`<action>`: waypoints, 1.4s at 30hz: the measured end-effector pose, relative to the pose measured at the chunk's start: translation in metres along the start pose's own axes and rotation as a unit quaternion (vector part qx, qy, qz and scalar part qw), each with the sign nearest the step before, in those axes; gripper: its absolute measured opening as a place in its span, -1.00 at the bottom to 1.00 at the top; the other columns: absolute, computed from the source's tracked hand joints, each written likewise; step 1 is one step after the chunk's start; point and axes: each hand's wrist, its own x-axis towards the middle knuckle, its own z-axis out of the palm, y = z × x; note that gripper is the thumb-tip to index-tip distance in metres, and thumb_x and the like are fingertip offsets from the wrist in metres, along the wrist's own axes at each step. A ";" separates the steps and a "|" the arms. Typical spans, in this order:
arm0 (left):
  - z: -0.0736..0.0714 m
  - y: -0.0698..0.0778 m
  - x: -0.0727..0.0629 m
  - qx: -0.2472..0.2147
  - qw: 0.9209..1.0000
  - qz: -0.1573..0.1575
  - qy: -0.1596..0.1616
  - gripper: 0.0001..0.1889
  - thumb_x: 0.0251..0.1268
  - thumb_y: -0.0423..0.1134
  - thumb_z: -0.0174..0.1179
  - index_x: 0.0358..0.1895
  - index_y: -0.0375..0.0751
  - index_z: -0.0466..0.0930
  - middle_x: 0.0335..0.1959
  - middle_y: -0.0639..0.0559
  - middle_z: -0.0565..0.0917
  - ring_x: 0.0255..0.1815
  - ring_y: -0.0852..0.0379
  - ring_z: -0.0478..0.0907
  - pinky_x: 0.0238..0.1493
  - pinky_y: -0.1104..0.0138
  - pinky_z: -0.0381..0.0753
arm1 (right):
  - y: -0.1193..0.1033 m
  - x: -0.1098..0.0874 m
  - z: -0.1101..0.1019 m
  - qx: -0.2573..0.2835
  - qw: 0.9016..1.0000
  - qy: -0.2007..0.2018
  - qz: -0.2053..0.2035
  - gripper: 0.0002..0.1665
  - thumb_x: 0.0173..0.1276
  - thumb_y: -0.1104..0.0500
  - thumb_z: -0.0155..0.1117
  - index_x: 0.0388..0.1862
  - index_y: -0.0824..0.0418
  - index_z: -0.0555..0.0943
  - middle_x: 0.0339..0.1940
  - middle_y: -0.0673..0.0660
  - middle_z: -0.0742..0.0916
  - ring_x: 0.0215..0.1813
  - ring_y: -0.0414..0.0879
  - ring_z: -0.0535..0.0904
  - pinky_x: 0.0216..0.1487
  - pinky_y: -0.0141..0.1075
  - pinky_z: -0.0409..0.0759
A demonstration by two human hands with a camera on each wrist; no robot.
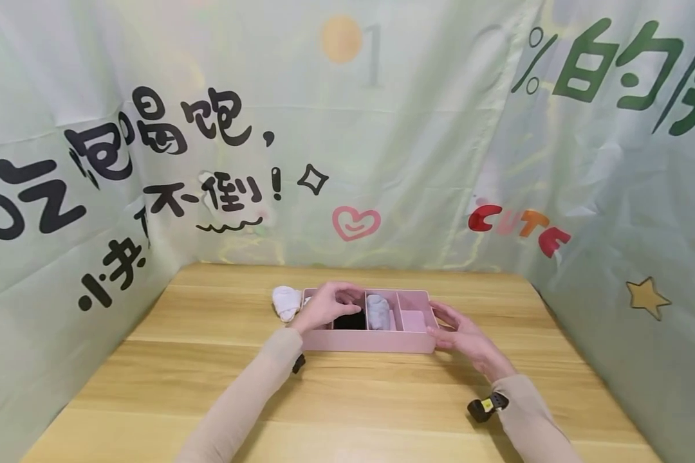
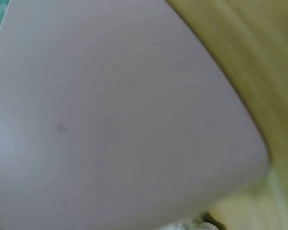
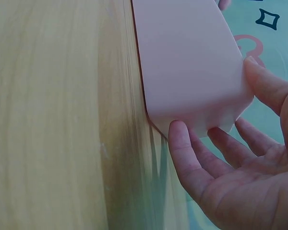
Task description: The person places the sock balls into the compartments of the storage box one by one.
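A long pink divided box [image 1: 370, 342] stands on the wooden table. My left hand [image 1: 327, 305] reaches over its left half, thumb extended just above a black folded cloth item [image 1: 350, 320] in a compartment. The hand partly hides that item and the leftmost compartment. At the box's right end my right hand [image 1: 463, 334] holds it, thumb at the front top edge and fingers [image 3: 180, 139] against the end wall. A grey rolled cloth, sock-like [image 1: 378, 313], lies in the compartment beside the black one. In the left wrist view, the box wall [image 2: 125, 120] covers most of the picture.
A white bundled cloth, sock-like [image 1: 287, 302], lies on the table [image 1: 347, 399] beside the box's left end. Printed curtains [image 1: 417, 161] enclose the table at the back and both sides. Each wrist wears a black strapped camera [image 1: 482, 409].
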 end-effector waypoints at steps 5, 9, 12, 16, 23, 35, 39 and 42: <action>-0.012 -0.011 -0.012 0.013 0.999 0.004 0.042 -0.71 0.24 -0.34 0.33 0.03 -0.30 0.67 -0.10 -0.13 0.75 -0.14 0.10 0.68 -0.08 0.29 0.65 | -0.005 0.000 0.005 0.001 1.000 -0.007 0.001 -0.08 0.41 0.20 0.25 0.60 0.21 -0.01 0.59 0.36 0.08 0.50 0.37 0.15 0.20 -0.05 0.57; -0.021 -0.017 -0.021 0.011 0.997 0.002 0.072 -0.74 0.25 -0.31 0.33 -0.01 -0.31 0.69 -0.16 -0.08 0.77 -0.20 0.17 0.69 -0.16 0.37 0.65 | -0.002 -0.001 0.006 0.001 1.000 -0.005 0.004 -0.08 0.41 0.20 0.25 0.60 0.19 0.00 0.59 0.35 0.08 0.52 0.37 0.10 0.20 -0.06 0.57; -0.028 -0.020 -0.027 0.005 0.995 -0.001 0.095 -0.75 0.24 -0.32 0.34 -0.04 -0.33 0.70 -0.18 -0.11 0.77 -0.24 0.15 0.69 -0.18 0.38 0.65 | -0.001 -0.001 0.005 0.004 1.000 -0.006 0.004 -0.10 0.41 0.21 0.24 0.60 0.19 0.00 0.59 0.35 0.08 0.52 0.37 0.10 0.19 -0.08 0.57; -0.036 -0.024 -0.034 -0.003 0.994 -0.007 0.113 -0.78 0.23 -0.33 0.34 -0.07 -0.31 0.72 -0.19 -0.12 0.77 -0.24 0.12 0.70 -0.19 0.39 0.65 | 0.001 -0.002 0.005 0.004 1.000 -0.002 0.006 -0.11 0.42 0.23 0.22 0.60 0.19 0.01 0.59 0.35 0.09 0.50 0.35 0.17 0.16 -0.13 0.59; -0.046 -0.033 -0.044 -0.019 0.991 -0.027 0.127 -0.78 0.20 -0.33 0.36 -0.09 -0.29 0.73 -0.17 -0.12 0.77 -0.26 0.18 0.69 -0.22 0.42 0.65 | 0.004 -0.003 0.004 0.002 1.000 0.010 0.011 -0.12 0.40 0.21 0.26 0.58 0.18 0.07 0.58 0.33 0.14 0.37 0.19 0.38 0.10 -0.16 0.61; -0.069 -0.036 -0.050 -0.024 0.985 -0.064 0.161 -0.76 0.21 -0.32 0.36 -0.06 -0.28 0.70 -0.12 -0.15 0.76 -0.18 0.11 0.65 -0.18 0.41 0.62 | 0.000 -0.002 -0.001 0.008 1.000 0.005 0.001 -0.12 0.41 0.24 0.23 0.59 0.22 0.03 0.59 0.33 0.10 0.48 0.36 0.20 0.14 -0.12 0.60; -0.078 -0.045 -0.051 -0.031 0.982 -0.065 0.176 -0.74 0.22 -0.33 0.34 -0.04 -0.33 0.68 -0.10 -0.20 0.74 -0.17 0.18 0.63 -0.14 0.44 0.61 | 0.002 -0.002 -0.002 0.003 1.000 0.011 0.004 -0.13 0.40 0.24 0.24 0.58 0.20 0.06 0.59 0.33 0.11 0.40 0.26 0.35 0.10 -0.17 0.60; -0.084 -0.051 -0.053 -0.037 0.980 -0.070 0.181 -0.72 0.21 -0.35 0.34 -0.02 -0.36 0.66 -0.05 -0.24 0.72 -0.14 0.19 0.62 -0.14 0.46 0.59 | 0.002 -0.002 -0.002 0.001 1.000 0.013 0.004 -0.13 0.40 0.23 0.25 0.58 0.21 0.06 0.59 0.34 0.12 0.35 0.17 0.39 0.08 -0.18 0.60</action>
